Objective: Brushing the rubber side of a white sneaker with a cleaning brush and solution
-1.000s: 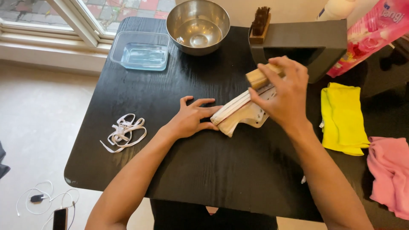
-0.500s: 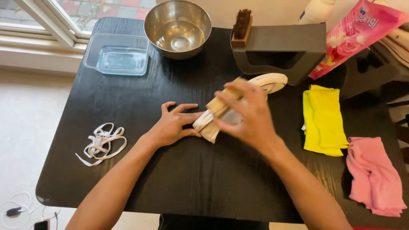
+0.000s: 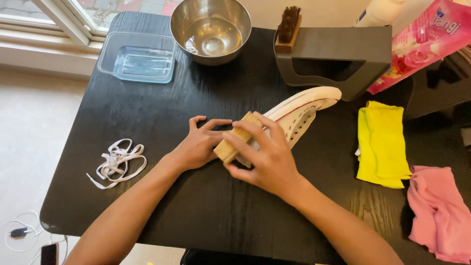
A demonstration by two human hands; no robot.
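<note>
Two hands: both are laid on one white shoe (image 3: 299, 115) at the middle of a black table (image 3: 147, 113).
Right fingers: the fingers (image 3: 245, 140) of the right hand (image 3: 267, 159) are curled shut around a wooden brush block (image 3: 236, 140), which is held from above with the thumb tucked beneath its near end.
Left fingers: the left hand (image 3: 198, 145) is spread flat and open, nothing being gripped; its fingertips are pressed against the heel end of the shoe, just beside the brush.
Shoe: it is laid on its side, toe pointed toward the grey stand (image 3: 338, 49); its heel half is hidden by the hands, and empty eyelets are shown.
Near left: a loose bundle of white laces (image 3: 117, 159) is left well apart from the shoe.
Far edge: a steel bowl (image 3: 211, 29) and a clear plastic tub (image 3: 137, 61) are set side by side; a second brush (image 3: 287, 27) is stood on the stand.
Right side: a yellow cloth (image 3: 380, 142) and a pink cloth (image 3: 439, 213) are laid near the edge, with a pink pouch (image 3: 422, 44) behind.
Risk, slip: the shoe is judged to be braced by flat fingers only, so it could be skidded toward the stand by a hard stroke.
Risk, knuckles: the left fingertips could be scraped, being so close to the bristles.
Risk, spill: whether the bowl holds water cannot be told; a shoved shoe could jolt it.
</note>
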